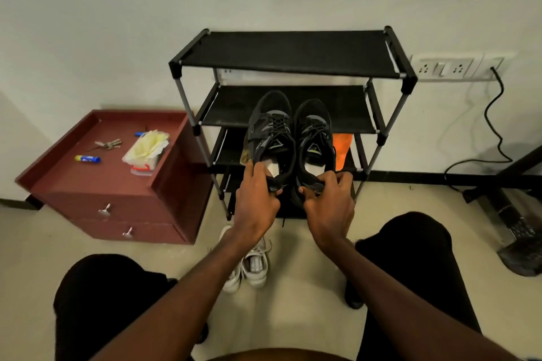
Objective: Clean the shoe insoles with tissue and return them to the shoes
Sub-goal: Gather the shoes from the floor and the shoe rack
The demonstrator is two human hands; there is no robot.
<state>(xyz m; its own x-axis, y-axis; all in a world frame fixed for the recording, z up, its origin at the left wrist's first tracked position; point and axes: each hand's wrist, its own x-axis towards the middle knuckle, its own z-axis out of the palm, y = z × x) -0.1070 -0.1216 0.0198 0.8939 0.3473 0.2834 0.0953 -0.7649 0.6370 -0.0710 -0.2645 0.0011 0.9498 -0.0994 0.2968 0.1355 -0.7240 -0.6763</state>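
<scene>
**Both black shoes held at the heel in front of the shoe rack**

Centre of the frame: the left hand [256,202] grips the heel of the left black shoe [271,132], fingers curled over the heel rim and thumb underneath. The right hand [330,202] grips the heel of the right black shoe [315,138] in like manner, fingers hooked over the rim. The two shoes sit side by side, just apart, toes pointing toward the top of the frame, laces tied. A pale insole [274,165] shows inside the opening of the left shoe; a second pale insole [315,165] shows inside the right shoe. Whether either lies fully flat cannot be determined.

Behind the shoes stands a black shoe rack [293,53] against the wall. An orange item [341,152] lies on a lower tier, right of the shoes. Whether the shoes rest on a tier or are held clear of it cannot be determined.

Left of the frame: a dark red drawer unit [96,205] carries a tissue box [146,149] with yellowish sheets on top, keys [108,144] and a blue tube [88,158].

Lower centre: a pair of white shoes [249,267] lies on the floor [308,258] beneath the forearms. Right of the frame: a wall socket [451,67] with a black cable [495,126] hanging down.
</scene>
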